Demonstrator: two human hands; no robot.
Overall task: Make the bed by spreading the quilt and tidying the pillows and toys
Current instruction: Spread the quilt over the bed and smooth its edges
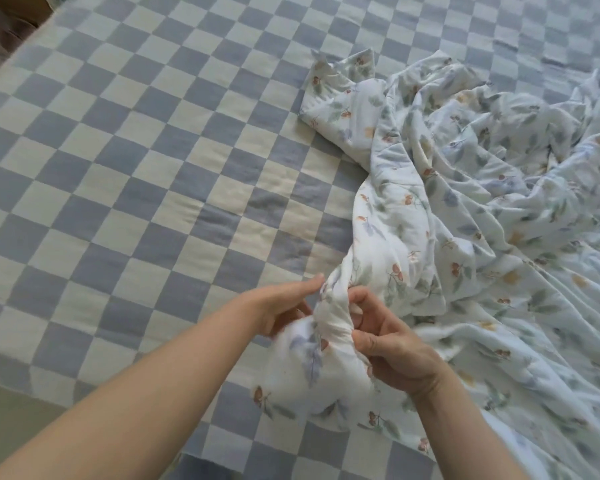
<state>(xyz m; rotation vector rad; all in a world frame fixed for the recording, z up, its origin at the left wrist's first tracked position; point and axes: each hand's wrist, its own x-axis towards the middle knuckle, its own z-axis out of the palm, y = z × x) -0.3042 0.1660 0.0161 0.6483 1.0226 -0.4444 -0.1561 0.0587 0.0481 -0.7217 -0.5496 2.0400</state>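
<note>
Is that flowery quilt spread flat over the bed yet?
No, bunched. The quilt lies crumpled on the right; the checkered sheet is bare. Left hand and right hand grip its edge.

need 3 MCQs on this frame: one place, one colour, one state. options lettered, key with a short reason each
1. Where does the quilt lie on the bed?
A. bunched on the right side
B. spread flat over the whole bed
C. on the floor

2. What colours are the checks of the sheet?
A. red and black
B. blue and cream
C. green and yellow

3. What are the hands doing?
A. both rest flat on the sheet
B. both hold a pillow
C. the left hand and the right hand both grip a bunched end of the quilt

Key:
1 A: the crumpled folds lie to the right, and the checks on the left are bare.
2 B: the squares alternate pale blue and cream.
3 C: the fingers of both hands curl round the gathered cloth near the bed's near edge.
</note>
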